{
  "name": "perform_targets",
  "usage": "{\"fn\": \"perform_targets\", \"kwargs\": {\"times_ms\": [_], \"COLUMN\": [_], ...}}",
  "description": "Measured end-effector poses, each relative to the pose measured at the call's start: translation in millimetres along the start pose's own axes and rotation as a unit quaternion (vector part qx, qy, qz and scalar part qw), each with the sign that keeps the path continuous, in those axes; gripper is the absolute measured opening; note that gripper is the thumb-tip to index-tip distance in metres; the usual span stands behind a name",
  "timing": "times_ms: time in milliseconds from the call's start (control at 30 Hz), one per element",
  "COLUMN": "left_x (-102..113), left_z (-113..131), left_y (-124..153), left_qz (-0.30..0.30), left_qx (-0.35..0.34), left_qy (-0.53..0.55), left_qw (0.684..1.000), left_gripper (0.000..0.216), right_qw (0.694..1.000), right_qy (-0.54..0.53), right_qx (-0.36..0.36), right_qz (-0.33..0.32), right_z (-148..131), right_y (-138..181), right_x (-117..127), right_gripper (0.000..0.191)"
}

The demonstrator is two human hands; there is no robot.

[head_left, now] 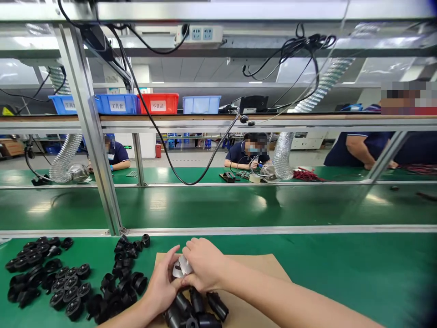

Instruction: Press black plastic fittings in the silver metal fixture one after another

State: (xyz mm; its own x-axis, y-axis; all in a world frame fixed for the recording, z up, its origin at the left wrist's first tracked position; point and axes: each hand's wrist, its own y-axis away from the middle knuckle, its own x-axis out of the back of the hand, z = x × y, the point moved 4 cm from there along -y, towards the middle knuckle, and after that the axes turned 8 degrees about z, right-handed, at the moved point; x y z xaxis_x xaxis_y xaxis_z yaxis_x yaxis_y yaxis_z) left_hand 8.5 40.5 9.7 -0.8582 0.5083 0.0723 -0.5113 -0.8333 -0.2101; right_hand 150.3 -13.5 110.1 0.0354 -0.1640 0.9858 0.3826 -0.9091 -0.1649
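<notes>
A small white, shiny piece with a dark spot is between my two hands; its kind is hard to make out. My left hand curls around its left side, thumb pressed near the lower edge. From above and the right, my right hand grips the same piece with bent fingers that partly cover it. Just below lie several black cylindrical plastic parts on a sheet of brown cardboard.
Many round black parts lie in loose groups on the green tabletop at left. A metal post rises ahead. A black cable hangs from the overhead frame. Bins, including a red bin, stand on the shelf; people work beyond.
</notes>
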Motion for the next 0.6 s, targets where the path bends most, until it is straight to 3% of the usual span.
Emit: {"fn": "perform_targets", "kwargs": {"times_ms": [67, 133, 200, 267, 433, 600], "left_x": [3, 8, 11, 14, 15, 14], "left_z": [-3, -5, -5, -3, -1, -9], "left_y": [1, 2, 1, -1, -7, -12], "left_qz": [0.017, 0.042, 0.054, 0.055, 0.072, 0.091], "left_qx": [-0.012, -0.027, -0.041, -0.053, -0.089, -0.132], "left_qy": [-0.011, -0.034, -0.04, -0.041, -0.112, -0.153], "left_qw": [1.0, 0.998, 0.997, 0.996, 0.987, 0.975], "left_gripper": [0.083, 0.081, 0.081, 0.083, 0.079, 0.065], "right_qw": [0.999, 0.99, 0.963, 0.94, 0.947, 0.941], "right_qy": [-0.021, -0.075, -0.155, -0.193, -0.142, -0.181], "right_qx": [-0.027, -0.065, -0.118, -0.164, -0.225, -0.253], "right_qz": [0.028, 0.097, 0.186, 0.231, 0.178, 0.134], "right_z": [1, 3, 11, 22, 55, 68], "right_y": [9, 22, 38, 55, 79, 84], "right_x": [4, 10, 14, 9, -37, -73], "right_gripper": [0.05, 0.046, 0.045, 0.039, 0.044, 0.058]}}
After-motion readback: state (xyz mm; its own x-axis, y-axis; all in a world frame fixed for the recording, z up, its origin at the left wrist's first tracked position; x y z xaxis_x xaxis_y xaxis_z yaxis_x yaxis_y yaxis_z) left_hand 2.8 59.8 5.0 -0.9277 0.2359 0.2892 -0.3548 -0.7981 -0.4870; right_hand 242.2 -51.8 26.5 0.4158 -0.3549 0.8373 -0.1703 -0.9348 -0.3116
